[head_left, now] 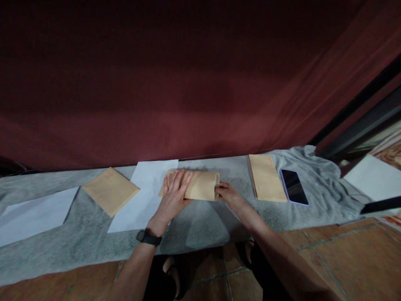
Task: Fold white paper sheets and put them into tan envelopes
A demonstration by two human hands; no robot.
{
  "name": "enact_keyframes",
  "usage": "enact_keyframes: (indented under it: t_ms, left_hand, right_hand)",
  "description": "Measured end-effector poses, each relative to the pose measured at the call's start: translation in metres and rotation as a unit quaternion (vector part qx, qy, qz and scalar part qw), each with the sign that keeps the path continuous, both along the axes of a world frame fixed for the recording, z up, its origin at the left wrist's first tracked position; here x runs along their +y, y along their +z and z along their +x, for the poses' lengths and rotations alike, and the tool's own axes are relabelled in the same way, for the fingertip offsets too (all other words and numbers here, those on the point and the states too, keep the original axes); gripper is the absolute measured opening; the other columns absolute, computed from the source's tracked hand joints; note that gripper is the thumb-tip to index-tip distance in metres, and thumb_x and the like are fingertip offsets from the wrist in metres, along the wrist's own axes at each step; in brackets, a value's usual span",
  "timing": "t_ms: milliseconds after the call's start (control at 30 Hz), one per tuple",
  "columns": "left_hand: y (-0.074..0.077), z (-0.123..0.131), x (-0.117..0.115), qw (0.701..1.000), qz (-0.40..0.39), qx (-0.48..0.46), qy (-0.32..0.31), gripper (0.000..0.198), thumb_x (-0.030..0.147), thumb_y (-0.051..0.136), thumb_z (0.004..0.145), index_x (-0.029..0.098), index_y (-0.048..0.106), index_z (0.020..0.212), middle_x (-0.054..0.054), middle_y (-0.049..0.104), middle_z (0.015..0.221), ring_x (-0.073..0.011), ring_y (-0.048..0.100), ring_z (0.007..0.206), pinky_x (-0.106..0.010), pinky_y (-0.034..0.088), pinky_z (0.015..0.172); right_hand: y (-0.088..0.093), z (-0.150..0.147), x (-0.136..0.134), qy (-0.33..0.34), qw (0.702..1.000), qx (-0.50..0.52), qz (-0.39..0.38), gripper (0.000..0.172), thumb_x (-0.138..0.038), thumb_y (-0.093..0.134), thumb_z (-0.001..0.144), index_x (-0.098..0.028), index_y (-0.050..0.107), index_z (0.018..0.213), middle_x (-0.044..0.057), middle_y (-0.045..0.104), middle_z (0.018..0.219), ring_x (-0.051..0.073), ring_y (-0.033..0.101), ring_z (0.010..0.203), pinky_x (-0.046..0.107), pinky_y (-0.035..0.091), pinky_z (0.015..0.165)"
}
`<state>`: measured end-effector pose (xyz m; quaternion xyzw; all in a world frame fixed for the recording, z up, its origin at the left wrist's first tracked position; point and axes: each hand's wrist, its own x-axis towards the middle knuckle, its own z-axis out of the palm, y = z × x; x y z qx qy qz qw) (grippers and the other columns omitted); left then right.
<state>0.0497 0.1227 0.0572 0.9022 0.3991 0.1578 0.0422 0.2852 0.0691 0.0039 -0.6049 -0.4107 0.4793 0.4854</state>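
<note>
A tan paper envelope [200, 186] lies crosswise in front of me, with a white edge showing at its right end. My left hand [173, 192] rests on the envelope's left part, fingers stretched and spread over its top, thumb along the near edge. At the right end, my right hand [226, 193] has its fingers closed at the envelope's mouth; the fingertips are partly hidden there. Under the envelope's left end is a white sheet of paper [134, 215]. Another tan envelope [109, 190] lies askew, overlapping that sheet's left side.
A stack of tan envelopes [267, 177] lies to the right, beside a phone [294, 187] in a purple case. More white paper [37, 215] is at far left. Everything rests on a grey cloth [206, 230] along a dark red curtain [188, 104]. Tiled floor [344, 251] is below.
</note>
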Motion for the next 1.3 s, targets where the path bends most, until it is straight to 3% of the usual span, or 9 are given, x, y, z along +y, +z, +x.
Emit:
enact_keyframes:
  t_ms: [200, 267, 400, 500, 667, 933, 1033, 1133, 1300]
  left_hand:
    - [-0.007, 0.018, -0.003, 0.944, -0.083, -0.261, 0.185, 0.086, 0.040, 0.066, 0.090, 0.026, 0.020, 0.161, -0.015, 0.021, 0.167, -0.0354, 0.022, 0.154, -0.058, 0.028, 0.121]
    - [-0.012, 0.030, -0.009, 0.868, -0.230, -0.383, 0.216, 0.087, 0.044, 0.067, 0.090, 0.024, 0.020, 0.161, -0.016, 0.044, 0.153, -0.0314, 0.046, 0.141, -0.050, 0.044, 0.113]
    - [-0.018, 0.054, -0.022, 0.635, -0.543, -0.516, 0.189, 0.072, 0.040, 0.075, 0.084, 0.017, 0.046, 0.145, -0.011, 0.072, 0.108, -0.0218, 0.073, 0.093, -0.036, 0.061, 0.085]
    - [-0.020, 0.061, -0.026, 0.581, -0.571, -0.546, 0.194, 0.045, 0.030, 0.085, 0.069, 0.016, 0.066, 0.108, -0.006, 0.074, 0.095, -0.0170, 0.072, 0.080, -0.026, 0.059, 0.069]
    - [-0.026, 0.051, -0.024, 0.613, -0.560, -0.509, 0.228, 0.033, 0.023, 0.084, 0.060, 0.016, 0.064, 0.085, -0.003, 0.071, 0.083, -0.0136, 0.068, 0.069, -0.021, 0.054, 0.057]
    - [-0.035, 0.037, -0.027, 0.710, -0.539, -0.398, 0.215, 0.037, 0.025, 0.078, 0.066, 0.022, 0.052, 0.092, 0.003, 0.067, 0.076, -0.0124, 0.063, 0.057, -0.020, 0.048, 0.047]
    - [-0.037, 0.039, -0.026, 0.745, -0.520, -0.362, 0.210, 0.036, 0.024, 0.074, 0.071, 0.023, 0.050, 0.097, 0.005, 0.065, 0.071, -0.0111, 0.058, 0.048, -0.020, 0.044, 0.044]
    - [-0.036, 0.038, -0.027, 0.828, -0.453, -0.257, 0.206, 0.037, 0.023, 0.068, 0.078, 0.021, 0.052, 0.112, 0.002, 0.065, 0.070, -0.0163, 0.061, 0.049, -0.026, 0.048, 0.051]
    - [-0.029, 0.037, -0.032, 0.960, -0.193, -0.041, 0.197, 0.033, 0.023, 0.055, 0.090, 0.018, 0.057, 0.122, -0.012, 0.072, 0.099, -0.0299, 0.070, 0.099, -0.043, 0.053, 0.088]
  right_hand:
    - [0.015, -0.005, -0.011, -0.005, 0.997, 0.082, 0.002, 0.036, -0.030, 0.053, 0.083, -0.023, 0.065, 0.117, 0.011, 0.073, 0.124, 0.027, 0.072, 0.108, 0.040, 0.060, 0.087]
    - [0.017, -0.010, -0.013, -0.003, 0.996, 0.086, 0.000, 0.035, -0.032, 0.055, 0.086, -0.022, 0.066, 0.117, 0.012, 0.072, 0.125, 0.028, 0.069, 0.113, 0.042, 0.059, 0.092]
    - [0.015, -0.022, -0.017, -0.002, 0.992, 0.123, -0.003, 0.032, -0.036, 0.059, 0.084, -0.023, 0.067, 0.111, 0.013, 0.073, 0.123, 0.029, 0.069, 0.113, 0.044, 0.058, 0.094]
    - [0.013, -0.022, -0.021, 0.028, 0.993, 0.115, -0.031, 0.030, -0.034, 0.059, 0.082, -0.022, 0.069, 0.107, 0.012, 0.074, 0.119, 0.028, 0.071, 0.106, 0.040, 0.058, 0.090]
    - [0.018, 0.009, -0.024, 0.108, 0.980, 0.161, -0.044, 0.033, -0.028, 0.058, 0.073, -0.021, 0.071, 0.103, 0.010, 0.076, 0.112, 0.027, 0.072, 0.101, 0.038, 0.059, 0.086]
    - [0.017, 0.039, 0.000, -0.028, 0.996, -0.062, 0.058, 0.044, -0.035, 0.045, 0.091, -0.021, 0.064, 0.127, 0.010, 0.066, 0.137, 0.024, 0.059, 0.130, 0.045, 0.045, 0.112]
    - [0.008, 0.017, 0.002, 0.070, 0.955, -0.261, 0.121, 0.047, -0.037, 0.039, 0.100, -0.020, 0.059, 0.139, 0.010, 0.054, 0.151, 0.022, 0.047, 0.142, 0.045, 0.033, 0.122]
    - [-0.002, -0.004, -0.001, 0.158, 0.880, -0.420, 0.152, 0.052, -0.036, 0.040, 0.103, -0.018, 0.047, 0.151, 0.010, 0.038, 0.162, 0.024, 0.033, 0.152, 0.047, 0.023, 0.127]
    - [-0.010, -0.011, 0.003, 0.173, 0.827, -0.517, 0.139, 0.055, -0.040, 0.039, 0.105, -0.020, 0.039, 0.156, 0.009, 0.027, 0.166, 0.024, 0.026, 0.154, 0.047, 0.017, 0.128]
